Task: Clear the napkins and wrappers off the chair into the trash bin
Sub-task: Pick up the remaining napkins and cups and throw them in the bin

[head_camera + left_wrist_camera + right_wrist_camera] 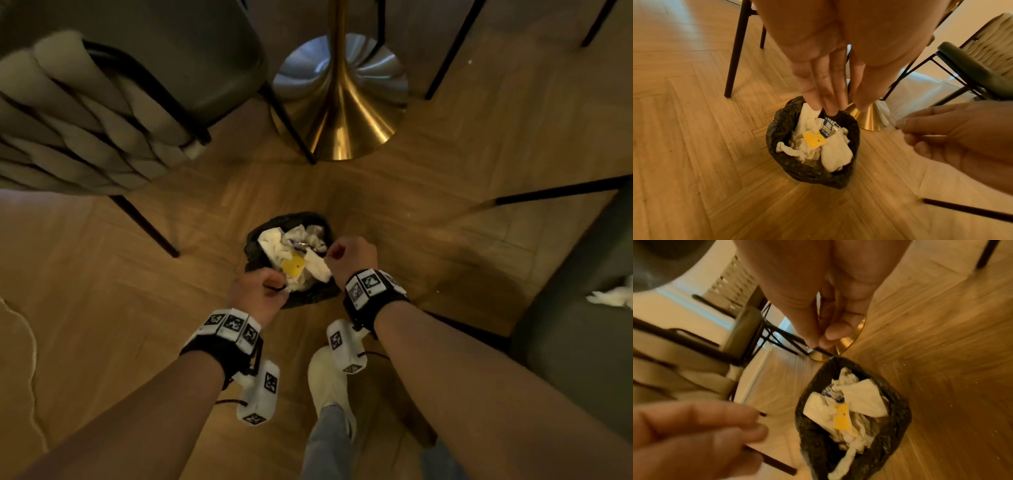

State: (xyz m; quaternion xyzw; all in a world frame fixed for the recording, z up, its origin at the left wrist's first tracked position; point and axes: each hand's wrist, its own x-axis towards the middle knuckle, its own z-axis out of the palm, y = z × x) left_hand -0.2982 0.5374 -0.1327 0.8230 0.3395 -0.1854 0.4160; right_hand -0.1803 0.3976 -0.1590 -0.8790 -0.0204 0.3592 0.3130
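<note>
Over upright trash bin (252,245) | L hand (257,296) grip straight-fingered | R hand (352,257) pinches liner (899,415)

The small black-bagged trash bin (255,240) stands on bare herringbone wood floor, open on its left and near sides; crumpled white napkins (274,246) fill its mouth to the rim; the flared brass table base (346,113) rises just beyond; black metal chair legs (144,222) flank it well apart.

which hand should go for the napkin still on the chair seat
Right, probably. The remaining napkin lies on the dark chair seat at the person's right, nearer the right hand than the left hand. Both hover over the trash bin.
</note>
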